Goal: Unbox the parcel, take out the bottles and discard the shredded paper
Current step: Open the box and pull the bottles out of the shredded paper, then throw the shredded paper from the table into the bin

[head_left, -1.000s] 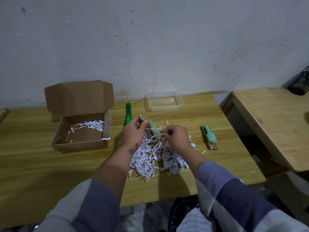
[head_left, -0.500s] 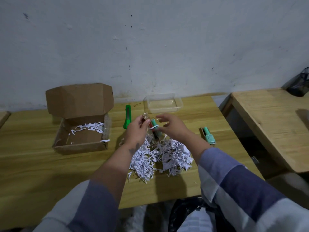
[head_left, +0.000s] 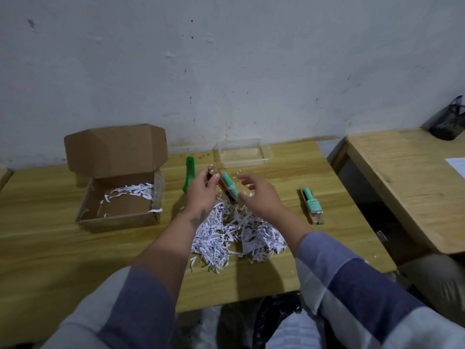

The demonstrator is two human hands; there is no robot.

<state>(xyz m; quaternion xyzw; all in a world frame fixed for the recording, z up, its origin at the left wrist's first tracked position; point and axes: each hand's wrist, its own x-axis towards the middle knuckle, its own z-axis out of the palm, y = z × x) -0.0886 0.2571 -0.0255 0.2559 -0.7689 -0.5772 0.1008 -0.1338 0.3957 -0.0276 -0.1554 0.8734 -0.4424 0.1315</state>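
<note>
My left hand pinches a teal-capped bottle in its fingers above the shredded paper heaped on the worktop. My right hand hovers just beside it, fingers loosely spread and holding nothing. A second bottle lies to my right, the open parcel box to my left.

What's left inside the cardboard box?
The open cardboard box holds only a few loose strips of shredded paper, mostly toward its back, on a bare brown floor. No bottle shows. The near wall hides the front strip of the floor.
</note>
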